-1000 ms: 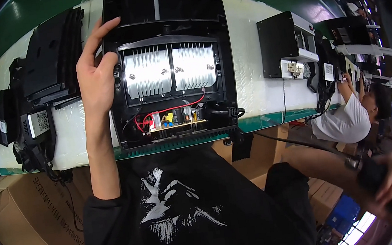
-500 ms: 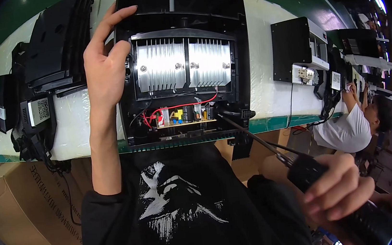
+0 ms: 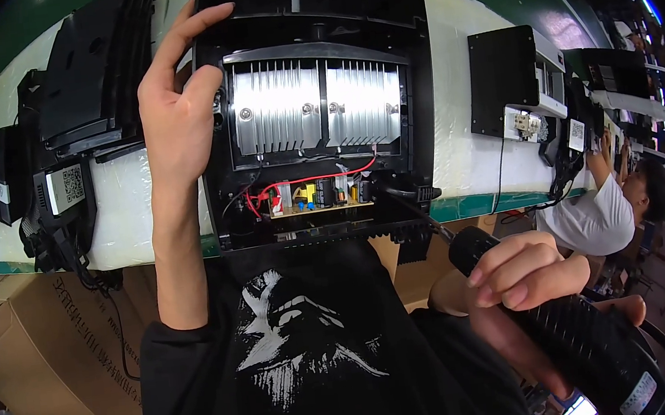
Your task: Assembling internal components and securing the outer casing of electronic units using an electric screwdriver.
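A black plastic housing (image 3: 364,19) lies open in front of me. Inside sit two silver finned heat sinks (image 3: 278,103), and below them a small circuit board (image 3: 308,208) with a red wire (image 3: 352,167). My left hand (image 3: 179,118) is closed on the housing's left edge, index finger hooked over the top and thumb against the side. In my right hand (image 3: 528,271) is a black corded electric screwdriver (image 3: 565,337), tilted, its shaft pointing up-left at the housing's lower right corner. Beside that corner lies a bundled black cable (image 3: 409,193); the bit's tip cannot be made out.
Stacked black plastic panels (image 3: 96,78) and a black adapter with a label (image 3: 64,189) stand on the left. To the right is a black-and-white box-shaped unit (image 3: 502,77). A co-worker in a white shirt (image 3: 592,219) sits farther right. A cardboard box (image 3: 54,354) stands lower left.
My right hand has moved up and left, bringing the screwdriver's body nearer the housing. The housing has shifted slightly right in view. My left hand keeps its hold.
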`<state>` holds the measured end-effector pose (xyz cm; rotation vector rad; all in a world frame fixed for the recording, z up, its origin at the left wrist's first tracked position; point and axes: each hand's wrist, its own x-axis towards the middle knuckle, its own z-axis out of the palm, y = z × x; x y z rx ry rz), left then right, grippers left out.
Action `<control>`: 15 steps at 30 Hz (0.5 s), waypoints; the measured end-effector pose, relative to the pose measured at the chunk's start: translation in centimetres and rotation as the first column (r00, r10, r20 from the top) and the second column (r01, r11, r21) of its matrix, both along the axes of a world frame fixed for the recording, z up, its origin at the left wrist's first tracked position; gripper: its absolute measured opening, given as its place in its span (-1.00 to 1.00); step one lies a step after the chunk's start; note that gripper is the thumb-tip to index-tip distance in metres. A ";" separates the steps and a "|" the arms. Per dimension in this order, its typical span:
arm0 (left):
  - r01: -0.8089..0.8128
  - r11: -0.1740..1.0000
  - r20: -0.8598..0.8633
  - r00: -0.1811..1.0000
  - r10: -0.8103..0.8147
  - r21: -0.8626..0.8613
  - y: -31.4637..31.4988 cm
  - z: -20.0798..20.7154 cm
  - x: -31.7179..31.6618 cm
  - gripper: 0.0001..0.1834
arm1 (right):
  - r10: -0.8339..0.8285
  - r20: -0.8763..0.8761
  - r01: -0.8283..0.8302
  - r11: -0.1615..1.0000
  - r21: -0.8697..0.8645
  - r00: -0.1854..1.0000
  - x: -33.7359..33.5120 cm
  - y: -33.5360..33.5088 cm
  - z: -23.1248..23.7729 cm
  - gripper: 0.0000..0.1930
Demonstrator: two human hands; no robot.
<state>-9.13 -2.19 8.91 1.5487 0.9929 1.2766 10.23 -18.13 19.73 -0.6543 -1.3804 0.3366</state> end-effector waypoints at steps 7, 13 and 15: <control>-0.027 0.998 -0.096 0.995 0.021 -0.053 -0.6 1.2 0.5 -0.45 | 0.050 -0.044 -0.049 0.999 0.016 0.998 0.5 0.0 -1.9 -0.14; -0.009 0.997 -0.044 0.999 0.005 -0.079 -0.5 1.4 1.0 -0.45 | -0.022 -0.043 0.021 0.999 -0.025 0.999 0.9 0.2 -1.4 -0.15; -0.028 0.997 -0.056 0.998 0.024 -0.071 -0.5 1.3 1.1 -0.45 | 0.026 -0.058 -0.028 0.999 -0.027 0.998 1.1 0.4 -1.4 -0.15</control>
